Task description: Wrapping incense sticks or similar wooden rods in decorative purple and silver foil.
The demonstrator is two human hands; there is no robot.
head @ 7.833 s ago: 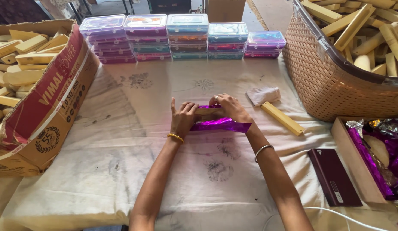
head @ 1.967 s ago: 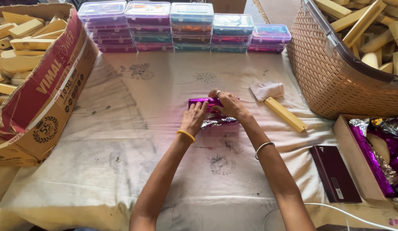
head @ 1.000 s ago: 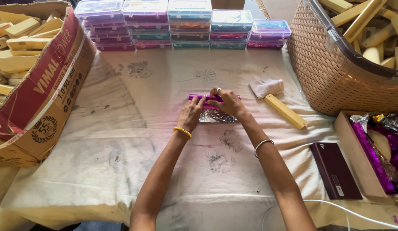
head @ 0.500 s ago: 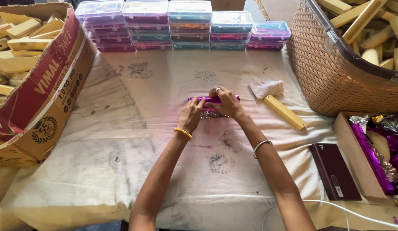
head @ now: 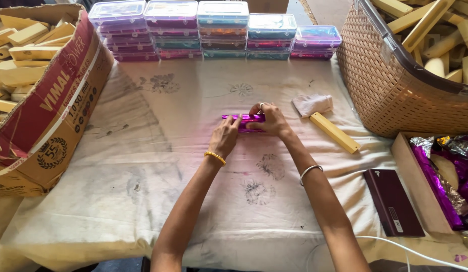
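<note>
Purple foil-wrapped bar (head: 246, 121) flat on the cloth, pinched between left hand (head: 225, 137) and right hand (head: 271, 121).

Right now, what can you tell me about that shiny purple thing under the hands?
The purple bar is a long, narrow block wrapped in glossy purple foil that crinkles and catches the light. It lies flat and crosswise on the stained white cloth, mid-table. The left hand presses its near left part, and the right hand covers its right end, so that end is hidden. What is inside cannot be seen.
</note>
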